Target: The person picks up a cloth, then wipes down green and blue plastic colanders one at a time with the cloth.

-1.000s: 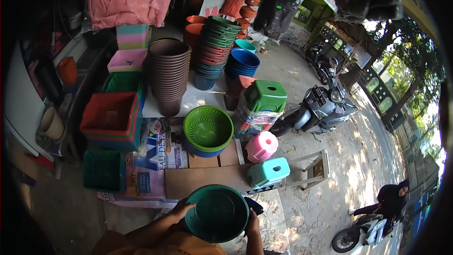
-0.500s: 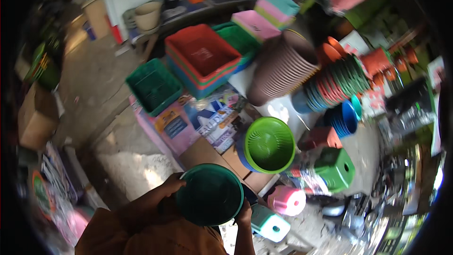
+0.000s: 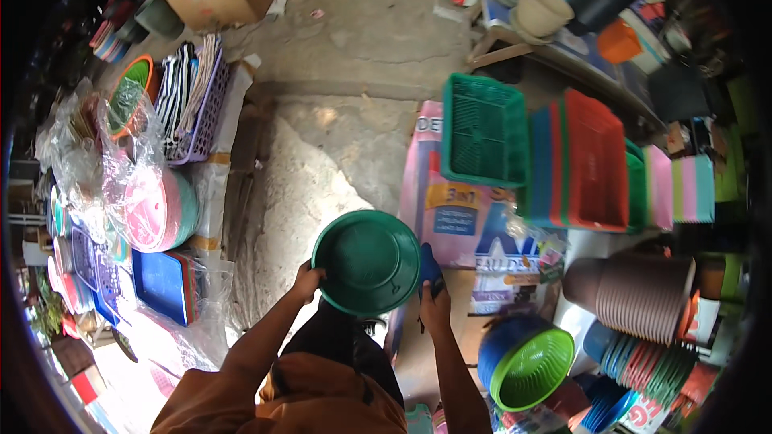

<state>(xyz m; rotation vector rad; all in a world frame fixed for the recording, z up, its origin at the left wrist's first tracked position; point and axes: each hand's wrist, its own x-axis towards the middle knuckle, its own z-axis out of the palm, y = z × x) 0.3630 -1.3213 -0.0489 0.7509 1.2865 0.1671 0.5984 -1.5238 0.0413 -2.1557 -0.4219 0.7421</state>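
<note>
Round dark-green plastic basin (image 3: 367,262) is held above the pale concrete floor (image 3: 305,157), rim gripped by the left hand (image 3: 306,282); the right hand (image 3: 435,308) clasps a dark-blue cloth-like item (image 3: 430,263) beside it. I judge this a holding step; moving on calls for steadiness.

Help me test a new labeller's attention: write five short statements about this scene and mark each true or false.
1. The left hand grips the green basin at its rim. True.
2. The green basin is square. False: it is round.
3. The lime-green basket is left of the green basin in the picture. False: it is to the right, lower down.
4. The right hand holds a dark blue item. True.
5. The brown pots are nested in a stack. True.
</note>
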